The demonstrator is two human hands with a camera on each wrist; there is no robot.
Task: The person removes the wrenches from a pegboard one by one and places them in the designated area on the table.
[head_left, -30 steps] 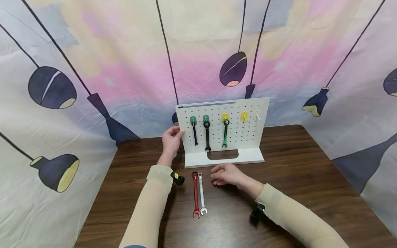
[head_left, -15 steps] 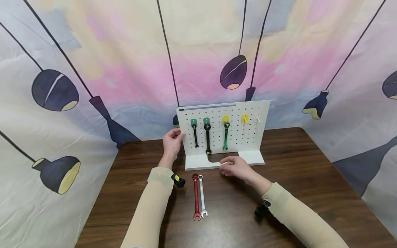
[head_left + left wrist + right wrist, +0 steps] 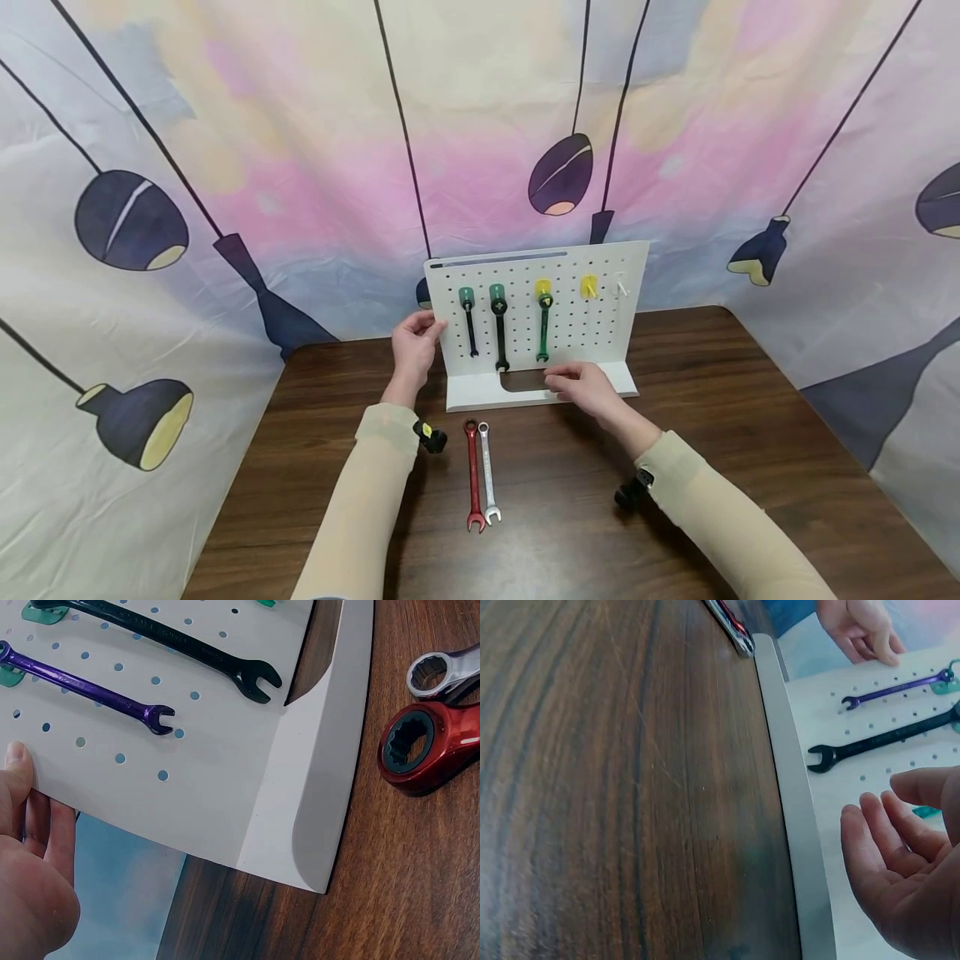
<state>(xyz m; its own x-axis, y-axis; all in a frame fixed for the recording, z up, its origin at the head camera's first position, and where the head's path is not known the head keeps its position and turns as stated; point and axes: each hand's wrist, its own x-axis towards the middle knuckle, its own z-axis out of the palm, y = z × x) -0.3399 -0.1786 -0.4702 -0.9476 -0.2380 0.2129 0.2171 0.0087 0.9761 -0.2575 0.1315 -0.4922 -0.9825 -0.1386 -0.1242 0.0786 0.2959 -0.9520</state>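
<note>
A white pegboard (image 3: pixel 600 333) stands upright on its base. Its left edge is pinched between the thumb and fingers of my left hand (image 3: pixel 414 350). On it hang a purple wrench (image 3: pixel 82 684), a black wrench (image 3: pixel 502 337) and a green wrench (image 3: pixel 543 332). My right hand (image 3: pixel 587 388) hovers over the front of the base, just below the green wrench. In the right wrist view its fingers (image 3: pixel 889 832) are loosely bent with a gap to the thumb and nothing held. On the table lie a red wrench (image 3: pixel 474 479) and a silver wrench (image 3: pixel 489 475), side by side.
A yellow hook (image 3: pixel 589 287) and a clear hook (image 3: pixel 620 284) on the pegboard's right side bear nothing. The brown wooden table (image 3: pixel 570 525) carries everything. Behind it hangs a cloth (image 3: pixel 480 125) printed with lamps.
My right hand has moved up and to the right, from beside the loose wrenches to the pegboard's base below the green wrench. My left hand has kept its hold on the edge.
</note>
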